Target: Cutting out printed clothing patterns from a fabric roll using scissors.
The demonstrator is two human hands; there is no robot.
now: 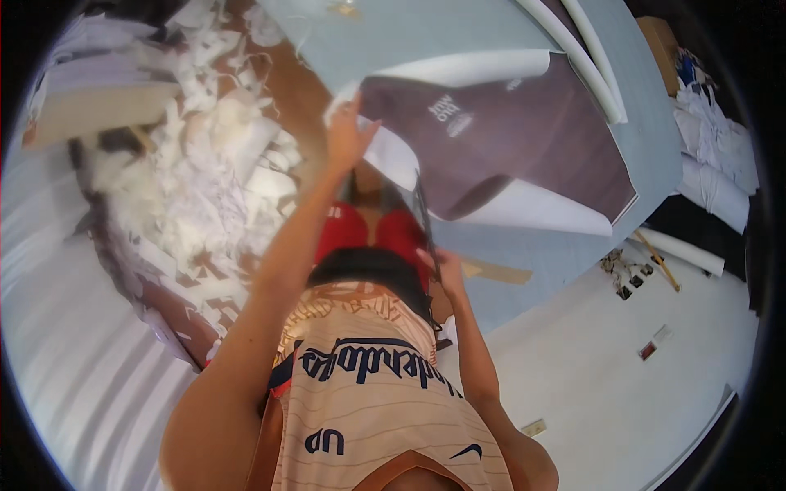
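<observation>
A dark purple printed sheet (532, 139) with curled white edges lies on a light blue board (434, 37). My left hand (349, 135) grips its curled white left end, at the board's edge. My right hand (440, 268), low beside my red shorts, is closed on long dark scissors (423, 213), whose blades point up toward the sheet's lower left corner. The blade tips are beside the curled paper; whether they touch it I cannot tell.
A large heap of white scraps (221, 164) covers the floor at left, with a beige board (98, 110) near it. White rolls (598, 65) lie at the board's top right. Folded white cloth (708, 147) and a yellow stick (659, 262) are at right.
</observation>
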